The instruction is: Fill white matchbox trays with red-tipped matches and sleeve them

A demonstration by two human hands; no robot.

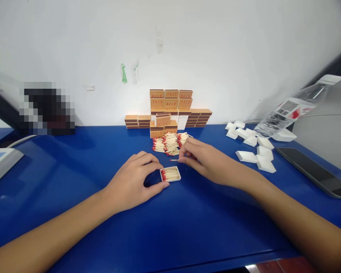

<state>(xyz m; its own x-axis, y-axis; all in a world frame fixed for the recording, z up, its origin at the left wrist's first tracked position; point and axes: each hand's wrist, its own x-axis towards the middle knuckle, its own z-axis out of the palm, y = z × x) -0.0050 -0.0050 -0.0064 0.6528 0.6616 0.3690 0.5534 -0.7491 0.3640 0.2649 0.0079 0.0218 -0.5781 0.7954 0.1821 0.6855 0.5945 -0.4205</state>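
A small white matchbox tray lies on the blue tabletop, filled with red-headed matches laid side by side. My left hand grips its left end, thumb at the near corner and fingers at the far one. Just above the tray's far edge, my right hand pinches a single match whose red head points left. Behind it a loose pile of matches spreads across the table, partly covered by the right hand.
Printed matchboxes are stacked against the wall. To the right lie several white trays, a clear bottle leaning at a slant and a black phone. A white power strip sits at the left edge.
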